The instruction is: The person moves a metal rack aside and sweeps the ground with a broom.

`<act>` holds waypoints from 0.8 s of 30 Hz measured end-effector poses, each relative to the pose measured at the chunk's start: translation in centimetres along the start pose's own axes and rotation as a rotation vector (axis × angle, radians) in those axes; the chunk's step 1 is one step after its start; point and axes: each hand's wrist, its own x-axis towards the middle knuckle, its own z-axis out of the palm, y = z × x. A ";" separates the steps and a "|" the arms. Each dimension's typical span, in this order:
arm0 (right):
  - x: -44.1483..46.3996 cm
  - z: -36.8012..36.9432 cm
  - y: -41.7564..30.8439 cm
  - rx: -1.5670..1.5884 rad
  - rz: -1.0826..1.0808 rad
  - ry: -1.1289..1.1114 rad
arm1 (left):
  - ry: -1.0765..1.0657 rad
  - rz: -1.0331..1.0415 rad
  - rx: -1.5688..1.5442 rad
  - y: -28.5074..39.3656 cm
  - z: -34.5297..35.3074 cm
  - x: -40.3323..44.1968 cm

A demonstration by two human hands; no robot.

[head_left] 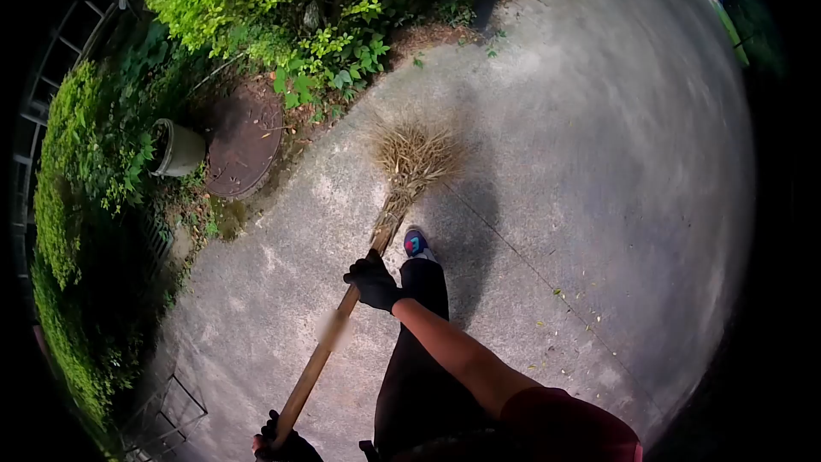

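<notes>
1) Head view, principal item: a broom [390, 212] lies aslant through the middle of the view, its wooden handle [313, 368] running to the lower left and its straw bristles [416, 147] fanned out toward the top, over the concrete pavement [599, 180]; whether the bristle tips touch the surface cannot be determined
2) Right hand [374, 281]: black-gloved, grasping the broom by the upper part of the handle, a little below the straw
3) Left hand [292, 447]: black-gloved, partly cut off by the bottom edge, wrapped about the lower part of the handle
4) Right forearm [466, 351]: bare, reaching up and leftward from a dark red sleeve [560, 423]
5) One leg in dark trousers [415, 376] is visible; its shoe [416, 243], dark with bright patches, points toward the bristles, just right of the handle
6) Pavement: a shadow [470, 244] falls right of the broom and shoe; a thin line runs from near the bristles to the lower right, small leaves [558, 293] scattered near it
7) Upper left: green shrubs [248, 0] border the pavement; a round brown cover [246, 141] sits below them, with a pale container [181, 151] just beside it
8) Lower left: a thin dark frame [181, 383], well apart from the bristles
</notes>
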 end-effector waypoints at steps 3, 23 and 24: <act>-1.1 1.8 8.0 0.429 0.198 0.110 | 0.141 -0.482 -0.632 4.9 8.4 3.5; 1.5 -28.2 41.2 -0.132 0.453 0.128 | -0.470 -0.349 -1.356 49.4 26.3 10.3; 1.8 -28.0 42.1 -0.080 0.415 0.153 | -0.535 -0.398 -1.345 48.3 26.3 10.5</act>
